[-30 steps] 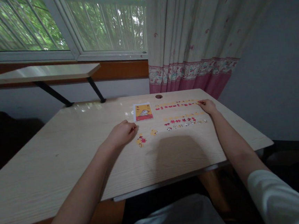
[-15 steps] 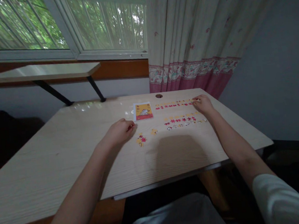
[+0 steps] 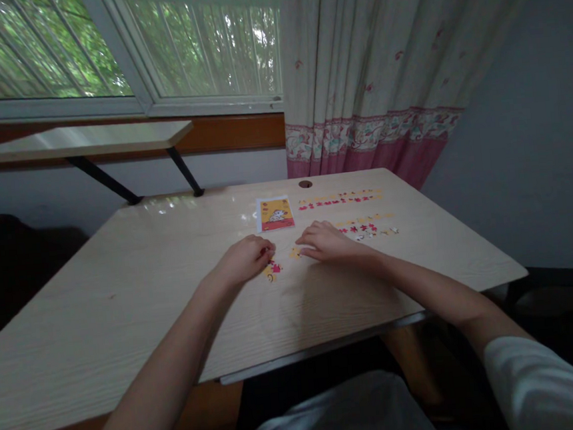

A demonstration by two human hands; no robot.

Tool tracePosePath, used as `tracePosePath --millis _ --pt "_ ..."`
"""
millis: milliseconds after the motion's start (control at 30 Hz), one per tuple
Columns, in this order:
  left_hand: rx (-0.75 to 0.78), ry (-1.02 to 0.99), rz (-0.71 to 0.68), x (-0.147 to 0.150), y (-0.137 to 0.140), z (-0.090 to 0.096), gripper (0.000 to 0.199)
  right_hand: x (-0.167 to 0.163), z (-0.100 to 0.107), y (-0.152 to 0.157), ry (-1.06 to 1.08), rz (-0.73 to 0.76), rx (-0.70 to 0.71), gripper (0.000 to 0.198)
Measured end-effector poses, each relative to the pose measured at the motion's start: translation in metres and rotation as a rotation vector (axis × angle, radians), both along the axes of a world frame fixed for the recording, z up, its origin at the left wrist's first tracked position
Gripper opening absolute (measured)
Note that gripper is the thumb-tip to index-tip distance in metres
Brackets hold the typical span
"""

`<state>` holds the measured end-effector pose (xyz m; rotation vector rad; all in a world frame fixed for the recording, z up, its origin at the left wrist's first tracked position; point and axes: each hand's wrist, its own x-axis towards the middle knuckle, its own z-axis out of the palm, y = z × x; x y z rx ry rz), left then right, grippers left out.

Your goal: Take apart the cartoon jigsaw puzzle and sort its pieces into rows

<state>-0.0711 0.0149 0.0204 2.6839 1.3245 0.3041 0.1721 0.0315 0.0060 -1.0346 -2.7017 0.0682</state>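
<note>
My left hand point(image 3: 247, 258) is closed, its fingertips pinched around a small, mostly hidden red puzzle piece, right above a little pile of yellow and red puzzle pieces point(image 3: 275, 268). Facing it, my right hand point(image 3: 330, 243) hovers low over the table with thumb and forefinger apart. Just at those fingertips lies a yellow puzzle piece point(image 3: 295, 253). Behind both hands rests a picture card point(image 3: 275, 214) showing a white animal on yellow and red. My right hand covers the left part of the nearer rows of pieces.
Two rows of pieces, yellow and red point(image 3: 338, 203), run along the back right of the wooden table point(image 3: 138, 301). Nearer rows hold yellow, red and white pieces point(image 3: 368, 228). A raised shelf point(image 3: 79, 141) on black legs stands back left; a curtain point(image 3: 357, 102) hangs behind.
My right hand has come from the far back rows leftward and nearer, to beside the yellow piece. My left hand has shifted slightly right and nearer, over the pile.
</note>
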Motion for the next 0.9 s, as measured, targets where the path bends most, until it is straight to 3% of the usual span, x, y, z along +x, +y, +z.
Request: tracePosePath --millis 333,533,900 --pt "0.014 -0.064 -0.103 0.016 -0.004 -0.014 0.026 -0.003 -0.004 -0.002 0.052 0.058 -0.118 0.017" --pt "0.048 -0.070 -0.083 0.026 -0.006 -0.022 0.029 -0.006 -0.007 -0.003 0.071 0.008 -0.181 0.013" --pt "0.064 -0.079 -0.042 0.033 -0.002 -0.022 0.025 -0.016 0.000 -0.014 -0.003 -0.119 -0.148 0.014"
